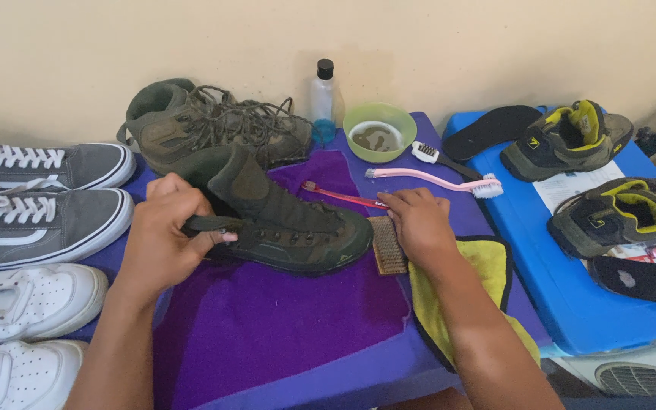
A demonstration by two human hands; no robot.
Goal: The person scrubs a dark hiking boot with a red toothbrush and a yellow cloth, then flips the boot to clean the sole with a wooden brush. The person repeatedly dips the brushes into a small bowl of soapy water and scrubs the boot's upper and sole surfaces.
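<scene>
Boot: olive-green hiking boot point(290, 228), laces out, lying on its side in the middle of the purple cloth point(282, 334), toe pointing right.
Left hand: left hand point(165, 235) is clamped around the boot's heel and collar, thumb over the back strap, steadying it.
Right hand: right hand point(417, 224) lies palm-down with fingers curled over the wooden scrub brush point(387, 245), just beside the boot's toe; looks like it's gripping it, though the underside of the hand is hidden.
Progress: looks pretty early. The boot still reads dull and dusty, the brush isn't on the leather yet, and the matching boot point(206, 125) at the far edge still has its laces in. Green bowl point(379, 129) has murky liquid in it, so some cleaning mix is set up.
Tools nearby: red toothbrush point(343, 199) and pink long-handled brush point(434, 181) lie just beyond the right hand; clear bottle point(322, 95) stands by the wall.
Open room: near half of the purple cloth is bare, best spot to turn the boot.
Edges: grey sneakers point(39, 197) and white sneakers point(24, 304) crowd the left; yellow cloth point(487, 266) hangs over the table's near-right edge; blue surface point(571, 304) to the right carries another pair of shoes point(571, 137) and insoles.
</scene>
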